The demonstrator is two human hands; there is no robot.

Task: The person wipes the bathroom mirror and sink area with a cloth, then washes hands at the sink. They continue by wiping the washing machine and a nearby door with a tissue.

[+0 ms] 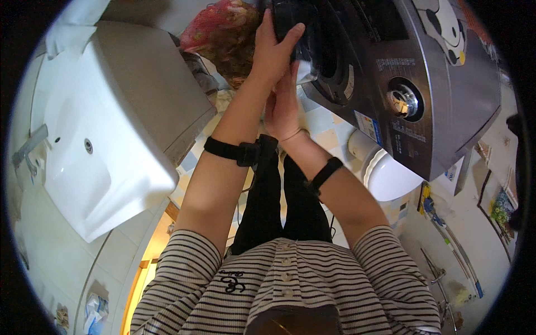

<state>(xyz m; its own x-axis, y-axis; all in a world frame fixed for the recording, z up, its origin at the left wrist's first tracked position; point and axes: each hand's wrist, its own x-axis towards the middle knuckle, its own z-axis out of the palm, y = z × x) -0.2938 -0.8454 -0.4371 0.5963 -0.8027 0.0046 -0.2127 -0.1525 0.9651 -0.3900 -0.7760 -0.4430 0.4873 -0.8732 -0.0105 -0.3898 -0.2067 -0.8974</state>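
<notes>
At the top centre, my left hand (274, 52) lies against a dark glossy object (295, 29), thumb spread over its near side. The object has a pale, shiny lower edge and stands beside the front of a grey washing machine (377, 92); whether it is the machine's door cannot be told. Just below, my right hand (284, 106) reaches up under my left wrist, its fingertips by the object's lower edge; its grip is partly hidden. Left of my hands is a red mesh bag (226, 33) with brownish contents. Both forearms wear black straps.
A white washbasin (104, 167) with a metal tap (33, 142) is at the left, beside a grey-brown cabinet side (146, 75). A round white basin (391, 178) sits below the washing machine's corner. Mop handles (456, 251) lean at the right wall. The floor has coloured tiles.
</notes>
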